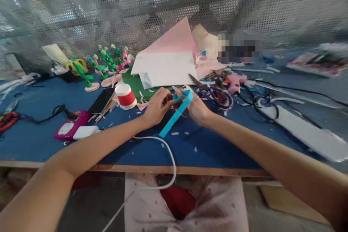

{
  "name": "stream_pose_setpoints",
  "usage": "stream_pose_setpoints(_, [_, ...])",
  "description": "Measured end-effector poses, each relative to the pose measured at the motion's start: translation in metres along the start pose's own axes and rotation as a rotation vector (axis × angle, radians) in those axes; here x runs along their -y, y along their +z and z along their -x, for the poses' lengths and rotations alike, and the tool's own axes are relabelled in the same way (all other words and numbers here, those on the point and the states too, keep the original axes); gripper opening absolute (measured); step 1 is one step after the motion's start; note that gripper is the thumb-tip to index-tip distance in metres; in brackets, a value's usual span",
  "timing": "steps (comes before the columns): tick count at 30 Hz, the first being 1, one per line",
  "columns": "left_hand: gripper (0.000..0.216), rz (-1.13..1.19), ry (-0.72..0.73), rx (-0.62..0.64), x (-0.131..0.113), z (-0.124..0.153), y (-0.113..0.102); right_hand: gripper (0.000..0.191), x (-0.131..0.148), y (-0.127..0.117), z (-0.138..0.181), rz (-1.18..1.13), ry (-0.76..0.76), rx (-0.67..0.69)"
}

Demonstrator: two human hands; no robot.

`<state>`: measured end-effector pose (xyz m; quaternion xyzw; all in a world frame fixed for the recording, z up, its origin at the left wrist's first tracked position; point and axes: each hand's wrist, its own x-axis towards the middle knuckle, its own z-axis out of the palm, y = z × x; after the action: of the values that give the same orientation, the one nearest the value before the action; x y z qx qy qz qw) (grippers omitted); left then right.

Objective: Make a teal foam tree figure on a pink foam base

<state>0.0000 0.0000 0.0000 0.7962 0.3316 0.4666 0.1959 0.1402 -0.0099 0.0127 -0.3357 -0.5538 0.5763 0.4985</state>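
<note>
Both my hands meet over the middle of the blue table, holding a bright blue strip point(175, 117) that looks like paper or ribbon. My left hand point(160, 105) is closed, its fingertips pinching the strip's curled end. Bent fingers of my right hand point(197, 108) grip the strip where it loops over, and its loose tail hangs down toward the table's front. Whatever lies between the fingertips is partly hidden. Just right of my right hand are scissors point(199, 82) with dark blades. A white and red roll or cup point(126, 97) stands left of my left hand.
White sheets point(168, 69) and pink sheets point(174, 38) lie behind my hands. Small green and pink craft plants point(108, 61) stand at back left. A magenta power adapter point(72, 125) sits left, a white power strip point(307, 130) right. A white cable point(172, 156) crosses the wooden front edge.
</note>
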Motion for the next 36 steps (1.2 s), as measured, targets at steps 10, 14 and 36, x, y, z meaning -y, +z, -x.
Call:
stream_pose_setpoints(10, [0.031, 0.186, -0.057, 0.115, 0.008, -0.001, 0.003, 0.033, 0.002, -0.005, 0.000, -0.004, 0.060, 0.066])
stream_pose_setpoints(14, [0.034, 0.125, 0.048, 0.103, 0.005, -0.001, 0.001, 0.038, 0.007, -0.005, 0.003, 0.046, 0.041, 0.113])
stream_pose_setpoints(36, [0.043, 0.429, -0.212, -0.010, -0.003, -0.003, 0.000, 0.043, 0.004, -0.007, 0.005, 0.228, -0.206, 0.144])
